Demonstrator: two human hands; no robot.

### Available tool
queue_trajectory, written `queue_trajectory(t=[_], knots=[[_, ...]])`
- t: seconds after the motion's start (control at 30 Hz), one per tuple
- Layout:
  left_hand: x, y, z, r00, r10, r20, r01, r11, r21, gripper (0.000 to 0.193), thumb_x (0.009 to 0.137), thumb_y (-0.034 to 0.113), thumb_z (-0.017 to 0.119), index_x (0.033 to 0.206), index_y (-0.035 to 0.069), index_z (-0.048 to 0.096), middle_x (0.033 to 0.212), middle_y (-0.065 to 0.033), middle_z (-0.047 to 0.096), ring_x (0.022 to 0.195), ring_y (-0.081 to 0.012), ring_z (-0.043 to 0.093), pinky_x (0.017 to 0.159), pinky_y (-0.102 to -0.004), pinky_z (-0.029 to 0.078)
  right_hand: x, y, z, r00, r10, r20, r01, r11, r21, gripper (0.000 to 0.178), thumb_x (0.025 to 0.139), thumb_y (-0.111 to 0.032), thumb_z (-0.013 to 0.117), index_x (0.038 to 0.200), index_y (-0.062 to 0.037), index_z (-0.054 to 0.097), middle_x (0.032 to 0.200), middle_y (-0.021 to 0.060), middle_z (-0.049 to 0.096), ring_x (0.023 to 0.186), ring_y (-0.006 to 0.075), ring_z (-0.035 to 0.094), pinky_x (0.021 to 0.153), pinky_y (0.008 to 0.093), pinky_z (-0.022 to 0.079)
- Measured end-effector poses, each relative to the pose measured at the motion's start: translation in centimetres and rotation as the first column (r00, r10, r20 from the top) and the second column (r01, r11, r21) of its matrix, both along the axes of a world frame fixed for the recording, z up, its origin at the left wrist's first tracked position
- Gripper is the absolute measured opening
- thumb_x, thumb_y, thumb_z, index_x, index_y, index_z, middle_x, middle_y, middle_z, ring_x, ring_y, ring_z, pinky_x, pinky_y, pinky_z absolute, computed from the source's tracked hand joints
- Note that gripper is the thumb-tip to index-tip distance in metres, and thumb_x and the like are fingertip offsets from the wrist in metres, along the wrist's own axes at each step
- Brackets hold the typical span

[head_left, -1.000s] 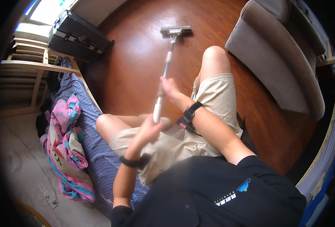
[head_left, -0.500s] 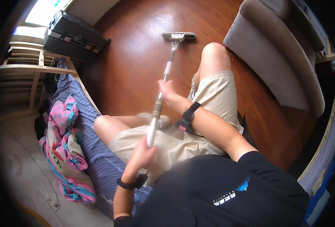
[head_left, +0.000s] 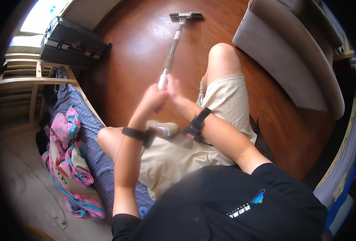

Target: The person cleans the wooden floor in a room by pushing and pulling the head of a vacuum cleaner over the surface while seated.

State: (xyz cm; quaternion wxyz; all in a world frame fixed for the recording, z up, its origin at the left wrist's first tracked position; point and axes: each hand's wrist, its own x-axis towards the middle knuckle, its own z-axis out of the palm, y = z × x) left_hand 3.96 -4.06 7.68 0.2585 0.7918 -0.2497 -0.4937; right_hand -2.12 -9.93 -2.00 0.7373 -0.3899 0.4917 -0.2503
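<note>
Head view: L hand [head_left: 155, 97] holds mop handle [head_left: 173, 49] in fingers; R hand [head_left: 174, 89] beside it, fingers blurred, can't tell; mop head [head_left: 186, 16] on floor [head_left: 135, 52], twd far edge.

Smooth, metal-and-plastic-looking mop pole [head_left: 172, 50] toward twelve o'clock, glossy wood-look floor [head_left: 131, 60] beneath, matt cloth sofa [head_left: 280, 52] at two, soft-looking cloth blanket [head_left: 64, 129] at eight
</note>
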Motion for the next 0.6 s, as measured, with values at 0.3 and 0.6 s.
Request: queue_trajectory(t=[0.3, 0.6], knots=[[-0.2, -1.7, -4.3, 0.996, -0.066, 0.055, 0.065, 0.998, 0.026, 0.040, 0.088, 0.037, 0.061, 0.069, 0.003, 0.053, 0.050, -0.0050, 0.051, 0.037, -0.0142, 0.049, 0.033, -0.0297, 0.036, -1.6, -0.5, 1.3, 0.997, 0.064, 0.050, -0.072, 0.983, 0.167, 0.048, 0.095, -0.042, 0.046, 0.077, 0.0018, 0.055, 0.066, 0.0136, 0.059, 0.053, 0.0224, 0.059, 0.046, 0.0409, 0.046], [-4.6, 7.7, 3.1, 0.998, -0.059, -0.023, 0.058, 0.998, -0.005, 0.030, 0.086, 0.018, 0.059, 0.097, -0.007, 0.046, 0.057, -0.0019, 0.050, 0.037, -0.0102, 0.047, 0.032, -0.0269, 0.037, -0.5, -0.4, -0.5, 0.996, 0.062, -0.068, -0.059, 0.997, 0.051, 0.039, 0.085, -0.033, 0.057, 0.075, 0.0036, 0.059, 0.063, 0.0117, 0.059, 0.065, 0.0239, 0.063, 0.058, 0.0414, 0.049]])
